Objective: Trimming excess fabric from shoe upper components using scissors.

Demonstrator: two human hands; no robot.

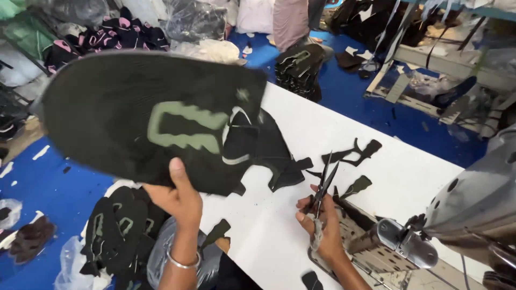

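black fabric panel (134,118), perhaps pale-green patch (185,126)

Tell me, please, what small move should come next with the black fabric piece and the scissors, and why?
Probably bring the scissors up to the edge of the black fabric piece. The left hand holds that piece lifted above the white table, while the right hand holds the scissors low over the table, apart from the fabric. Black offcuts lie beside them.

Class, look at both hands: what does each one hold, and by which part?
The left hand grips the black knitted shoe upper by its lower edge. The right hand holds the scissors by the handles, blades pointing up.
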